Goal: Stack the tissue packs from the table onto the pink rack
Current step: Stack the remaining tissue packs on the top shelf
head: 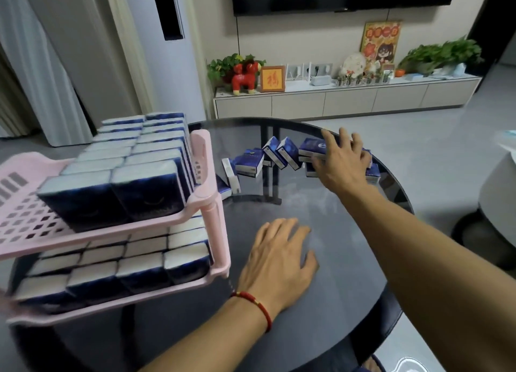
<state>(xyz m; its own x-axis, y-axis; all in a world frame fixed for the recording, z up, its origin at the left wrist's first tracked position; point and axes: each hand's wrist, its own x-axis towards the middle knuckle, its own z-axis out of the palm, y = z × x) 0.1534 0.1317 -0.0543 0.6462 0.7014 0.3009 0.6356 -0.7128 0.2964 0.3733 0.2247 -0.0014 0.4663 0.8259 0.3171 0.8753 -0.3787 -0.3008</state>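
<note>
1. We see the loose tissue packs (275, 159) at the far side of the table (349, 274): small rectangular blocks in glossy dark-blue wrap with pale ends, some leaning on each other, one standing upright at the left end of the row.
2. Our right hand (342, 162) lies on the right end of that cluster, fingers spread and bent over the top pack (311, 148); we cannot tell whether they truly grip it or only rest on it.
3. Our left hand (279, 262) rests flat on the table, fingers straight and slightly spread, holding nothing. A red cord bracelet (255, 306) circles that wrist.
4. The pink rack (209, 204) stands at the table's left: two tiers of perforated plastic trays on rounded posts. Both tiers hold stacked packs (125, 181) set in tight rows, and the near left of the upper tray shows bare lattice.
5. The table is round, dark and glassy, reflecting the packs.
6. Beyond, a low pale cabinet (349, 98) against the wall carries a red toy animal (245, 77), a framed picture (272, 78) and leafy plants (444, 54).
</note>
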